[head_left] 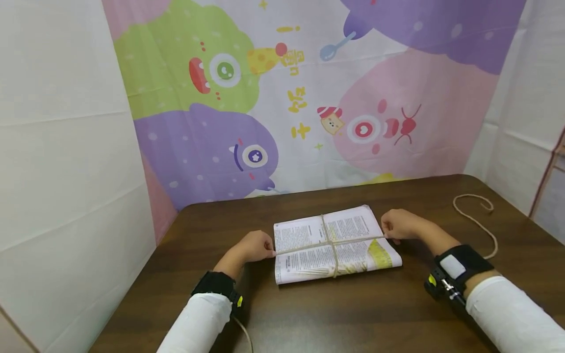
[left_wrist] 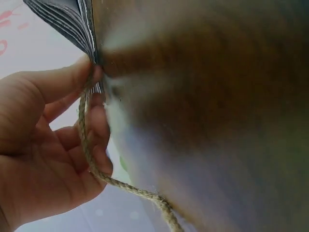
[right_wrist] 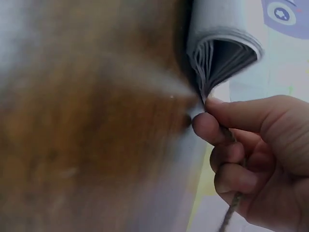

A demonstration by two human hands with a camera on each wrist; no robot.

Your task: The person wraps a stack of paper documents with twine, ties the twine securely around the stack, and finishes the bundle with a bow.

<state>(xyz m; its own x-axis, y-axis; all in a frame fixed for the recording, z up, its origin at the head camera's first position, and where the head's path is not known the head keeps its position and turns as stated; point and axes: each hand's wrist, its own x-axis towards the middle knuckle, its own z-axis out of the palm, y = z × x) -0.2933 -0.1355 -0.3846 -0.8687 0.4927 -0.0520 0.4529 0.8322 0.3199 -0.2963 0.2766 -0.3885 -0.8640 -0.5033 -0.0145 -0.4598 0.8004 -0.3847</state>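
A folded stack of printed newspaper (head_left: 353,223) lies flat on the table, with thin tan rope (head_left: 330,242) crossing over its top both ways near the middle. At the stack's left edge, my left hand (head_left: 256,246) pinches the rope between thumb and index finger. Its loose length (left_wrist: 82,125) hangs past the palm in the left wrist view. My right hand (head_left: 401,224) pinches the other rope end at the right edge. In the right wrist view, this rope runs through the curled fingers (right_wrist: 236,179), beside the folded paper layers (right_wrist: 217,21). The stack's underside is hidden.
On the dark wooden table (head_left: 282,318), a rope tail (head_left: 478,225) curls at the right, behind the right forearm. Another rope tail (head_left: 244,333) trails by the left sleeve. A cartoon-printed cloth (head_left: 304,162) hangs behind the table, with white cloth at both sides.
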